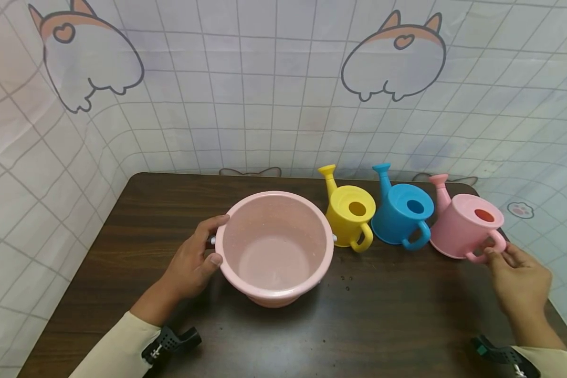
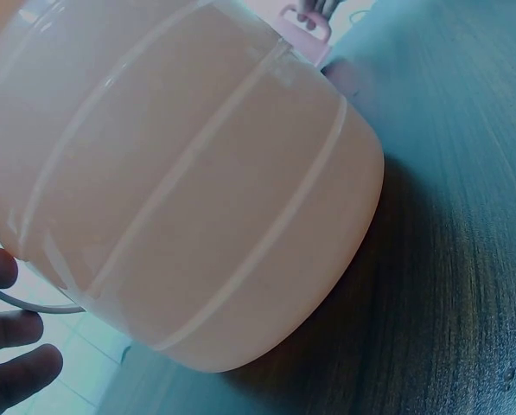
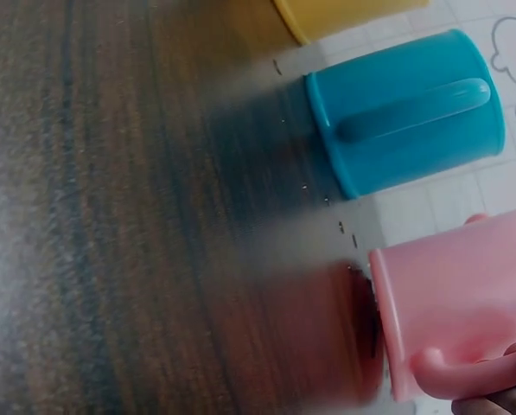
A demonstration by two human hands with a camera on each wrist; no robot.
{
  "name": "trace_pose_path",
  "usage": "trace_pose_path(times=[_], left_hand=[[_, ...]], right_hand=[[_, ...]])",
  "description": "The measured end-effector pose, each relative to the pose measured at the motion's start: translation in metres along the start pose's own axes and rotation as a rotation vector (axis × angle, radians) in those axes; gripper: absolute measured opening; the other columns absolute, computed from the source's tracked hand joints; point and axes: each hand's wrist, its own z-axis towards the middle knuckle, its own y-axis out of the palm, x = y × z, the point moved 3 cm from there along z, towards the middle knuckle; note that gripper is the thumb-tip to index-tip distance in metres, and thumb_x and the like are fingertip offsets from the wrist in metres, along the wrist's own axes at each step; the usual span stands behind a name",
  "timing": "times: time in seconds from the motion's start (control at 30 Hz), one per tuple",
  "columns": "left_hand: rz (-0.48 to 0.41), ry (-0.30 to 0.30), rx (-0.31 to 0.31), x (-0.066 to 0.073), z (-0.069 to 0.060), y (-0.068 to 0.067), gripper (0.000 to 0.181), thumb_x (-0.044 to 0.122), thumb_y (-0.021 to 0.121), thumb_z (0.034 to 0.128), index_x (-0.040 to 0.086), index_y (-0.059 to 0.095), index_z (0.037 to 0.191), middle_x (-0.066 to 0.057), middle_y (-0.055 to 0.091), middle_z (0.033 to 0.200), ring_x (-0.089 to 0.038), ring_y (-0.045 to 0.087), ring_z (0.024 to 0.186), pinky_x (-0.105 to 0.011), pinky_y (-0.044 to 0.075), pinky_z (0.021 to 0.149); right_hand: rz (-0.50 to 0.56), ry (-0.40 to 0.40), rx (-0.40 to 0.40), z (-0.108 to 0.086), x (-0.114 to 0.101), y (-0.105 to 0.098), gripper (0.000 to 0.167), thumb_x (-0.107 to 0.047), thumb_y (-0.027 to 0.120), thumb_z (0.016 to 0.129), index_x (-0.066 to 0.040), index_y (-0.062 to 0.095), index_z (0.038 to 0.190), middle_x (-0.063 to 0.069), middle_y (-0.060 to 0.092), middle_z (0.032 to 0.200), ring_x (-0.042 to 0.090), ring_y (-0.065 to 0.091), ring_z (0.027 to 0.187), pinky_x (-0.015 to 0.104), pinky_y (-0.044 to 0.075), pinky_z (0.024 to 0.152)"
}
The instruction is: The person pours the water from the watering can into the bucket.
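Observation:
My left hand holds the left side of a pale pink bucket, thumb and fingers at its rim. The bucket stands upright on the table with nothing visible inside. In the left wrist view, its ribbed wall fills much of the picture, and fingertips show beside a thin curved handle. At the right, my right hand grips the handle of a pink watering can. The right wrist view shows that can's base close to the table; whether it touches, I cannot tell.
Left of the pink can stand a blue watering can and a yellow watering can, near the bucket's right side. Small drops dot the dark wooden table. A grid-patterned cloth hangs behind the table's back edge.

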Motion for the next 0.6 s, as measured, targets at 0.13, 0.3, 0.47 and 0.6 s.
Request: trace_pose_path(times=[0.13, 0.3, 0.47, 0.6], left_hand=[[-0.002, 0.004, 0.001, 0.0, 0.0, 0.001, 0.072, 0.063, 0.036, 0.1031, 0.013, 0.034, 0.154, -0.013, 0.049, 0.146, -0.026, 0.063, 0.112, -0.045, 0.057, 0.09], [-0.01, 0.0, -0.005, 0.001, 0.001, 0.001, 0.07, 0.061, 0.038, 0.1037, 0.013, 0.033, 0.154, -0.013, 0.048, 0.147, -0.025, 0.062, 0.114, -0.045, 0.057, 0.091], [-0.007, 0.001, -0.007, 0.002, 0.001, 0.001, 0.068, 0.059, 0.038, 0.1042, 0.013, 0.033, 0.154, -0.012, 0.047, 0.149, -0.025, 0.061, 0.114, -0.045, 0.057, 0.091], [-0.007, 0.0, -0.007, 0.002, 0.001, 0.001, 0.069, 0.06, 0.038, 0.1037, 0.013, 0.033, 0.154, -0.012, 0.047, 0.149, -0.025, 0.061, 0.114, -0.045, 0.057, 0.091]], right_hand=[[-0.017, 0.002, -0.016, 0.001, 0.004, -0.003, 0.059, -0.033, 0.067, 0.099, -0.003, 0.053, 0.147, 0.018, 0.058, 0.133, -0.015, 0.063, 0.08, 0.006, 0.048, 0.06], [-0.031, 0.018, -0.048, 0.001, 0.01, -0.004, 0.062, -0.037, 0.068, 0.098, 0.0, 0.054, 0.146, 0.015, 0.058, 0.13, -0.021, 0.055, 0.068, 0.005, 0.046, 0.058], [-0.047, 0.022, -0.042, -0.002, 0.015, -0.001, 0.062, -0.04, 0.068, 0.097, -0.002, 0.057, 0.144, 0.012, 0.063, 0.129, -0.019, 0.057, 0.073, 0.005, 0.047, 0.061], [-0.054, 0.039, -0.053, -0.004, 0.015, 0.001, 0.064, -0.042, 0.068, 0.097, -0.005, 0.054, 0.148, 0.014, 0.061, 0.136, -0.006, 0.066, 0.094, 0.007, 0.049, 0.064]])
